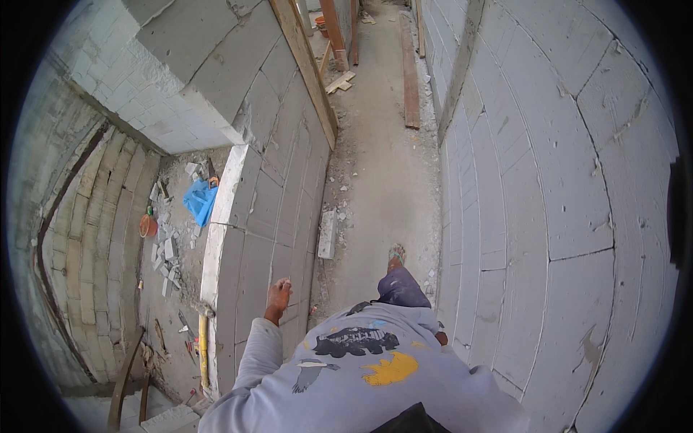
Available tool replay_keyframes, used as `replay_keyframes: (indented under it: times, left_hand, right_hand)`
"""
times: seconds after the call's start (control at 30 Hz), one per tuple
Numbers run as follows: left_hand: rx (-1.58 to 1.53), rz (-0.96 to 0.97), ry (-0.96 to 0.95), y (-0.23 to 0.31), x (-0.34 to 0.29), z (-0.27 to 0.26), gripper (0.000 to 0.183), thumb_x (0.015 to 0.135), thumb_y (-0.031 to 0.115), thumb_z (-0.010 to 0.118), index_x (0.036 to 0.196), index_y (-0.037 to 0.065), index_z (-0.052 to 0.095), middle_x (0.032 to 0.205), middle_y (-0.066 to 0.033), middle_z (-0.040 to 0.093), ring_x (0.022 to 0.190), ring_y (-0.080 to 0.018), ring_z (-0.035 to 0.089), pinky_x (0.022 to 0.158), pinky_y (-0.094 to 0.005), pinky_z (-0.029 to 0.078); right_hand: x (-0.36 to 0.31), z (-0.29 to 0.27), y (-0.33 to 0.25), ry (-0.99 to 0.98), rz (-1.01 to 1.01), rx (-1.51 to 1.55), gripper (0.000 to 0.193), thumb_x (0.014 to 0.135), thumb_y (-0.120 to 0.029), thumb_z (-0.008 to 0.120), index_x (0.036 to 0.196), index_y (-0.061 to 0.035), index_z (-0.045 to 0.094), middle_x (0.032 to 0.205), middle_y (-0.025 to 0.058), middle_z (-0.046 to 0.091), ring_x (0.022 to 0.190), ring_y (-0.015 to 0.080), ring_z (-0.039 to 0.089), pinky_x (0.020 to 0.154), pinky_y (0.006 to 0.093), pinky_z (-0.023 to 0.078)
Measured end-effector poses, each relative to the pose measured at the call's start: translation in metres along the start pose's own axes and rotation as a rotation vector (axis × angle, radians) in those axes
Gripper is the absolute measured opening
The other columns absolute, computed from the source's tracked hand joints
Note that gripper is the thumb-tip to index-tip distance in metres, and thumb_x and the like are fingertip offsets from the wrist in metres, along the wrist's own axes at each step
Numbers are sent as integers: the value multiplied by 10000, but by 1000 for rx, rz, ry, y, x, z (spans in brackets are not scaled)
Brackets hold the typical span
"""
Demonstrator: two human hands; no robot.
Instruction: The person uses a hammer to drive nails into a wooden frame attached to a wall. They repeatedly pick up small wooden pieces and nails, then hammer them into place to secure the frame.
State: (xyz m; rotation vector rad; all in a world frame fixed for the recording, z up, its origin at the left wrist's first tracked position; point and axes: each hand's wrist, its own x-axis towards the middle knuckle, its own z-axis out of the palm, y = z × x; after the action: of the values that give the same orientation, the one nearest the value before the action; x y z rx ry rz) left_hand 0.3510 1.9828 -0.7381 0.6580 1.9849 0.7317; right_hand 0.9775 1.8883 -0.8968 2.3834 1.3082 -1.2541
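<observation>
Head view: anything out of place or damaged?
Yes. Beyond the left wall, broken block pieces lie strewn rather than stacked, near a crumpled blue sheet. A loose block lies alone along the walkway.

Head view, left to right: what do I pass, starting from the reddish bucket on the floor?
Reddish bucket → blue sheet → left hand → pale loose block → reddish-brown plank → block wall along the right.
</observation>
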Motion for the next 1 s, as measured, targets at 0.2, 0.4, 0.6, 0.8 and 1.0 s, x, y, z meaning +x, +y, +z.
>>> replay_keyframes:
  times: [0.2, 0.4, 0.6, 0.8, 1.0]
  left_hand:
    - [298, 25, -175, 58, 53, 69, 435, 977, 410, 618, 1194, 43, 706, 1111, -179, 734, 1037, -322, 697, 890, -422, 541]
    - [382, -137, -307, 109, 177, 127, 390, 984, 407, 617, 1216, 117, 736, 1190, -168, 735, 1115, -320, 693, 957, -415, 527]
    - [729, 192, -277, 214, 398, 145, 408, 993, 383, 550, 1161, 52, 718, 1206, -202, 718, 1082, -339, 700, 921, -447, 531]
    - [-71, 77, -22, 574, 522, 139, 395, 1044, 305, 564, 1285, 2, 643, 1153, -157, 721, 1112, -259, 687, 963, -365, 520]
    - [-534, -134, 193, 631, 578, 154, 403, 1056, 282, 578, 1355, 12, 588, 1183, -104, 694, 1030, -179, 675, 919, -325, 543]
  right_hand:
    - [217, -185, -283, 199, -287, -25, 375, 904, -356, 677, 1040, -14, 745, 981, 240, 748, 908, 409, 729, 814, 485, 581]
    - [344, -387, -590, 526, -857, 588, 250, 971, -233, 666, 1077, -8, 688, 983, 162, 746, 882, 330, 715, 801, 386, 548]
    - [423, -468, -794, 562, -934, 377, 199, 991, -209, 655, 993, -11, 653, 874, 205, 685, 822, 385, 673, 750, 423, 518]
    - [525, -486, -901, 377, -812, 221, 200, 1005, -202, 606, 960, -16, 666, 853, 212, 695, 836, 395, 695, 754, 462, 523]
    - [811, -428, -1019, -173, -532, 235, 169, 981, -197, 635, 982, -28, 634, 705, 104, 608, 559, 253, 596, 461, 408, 547]
